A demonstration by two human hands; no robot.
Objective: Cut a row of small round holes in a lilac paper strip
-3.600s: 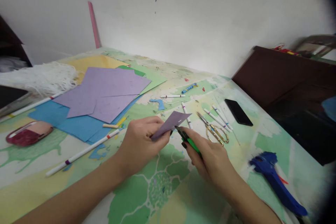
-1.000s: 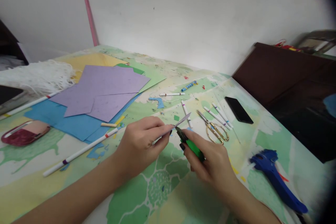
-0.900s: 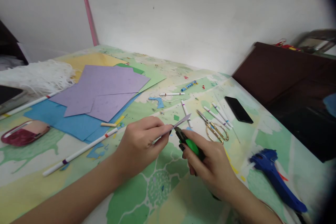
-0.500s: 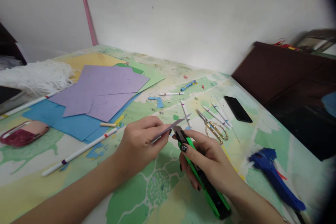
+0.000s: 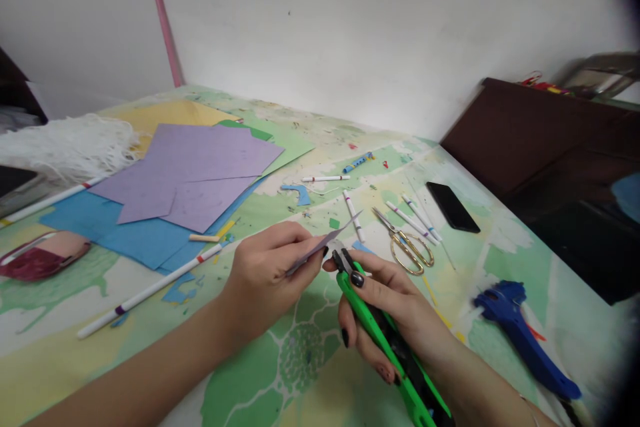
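Observation:
My left hand pinches a small piece of purple paper edge-on above the table, its pointed end sticking out to the right. Wrapped in the fingers of my right hand is a green-and-black utility knife. Its short metal blade points up and left, close by the paper; whether it touches cannot be made out. Just past my right hand lie gold-handled scissors and several white markers.
Purple sheets overlap blue paper at the left, near white shredded strands and a pink pouch. A long white stick lies nearer. To the right are a black phone and a blue glue gun.
The utility knife has rolled in my right hand, showing more of its green side, and its blade sits slightly nearer the paper. My left hand keeps almost the same place.

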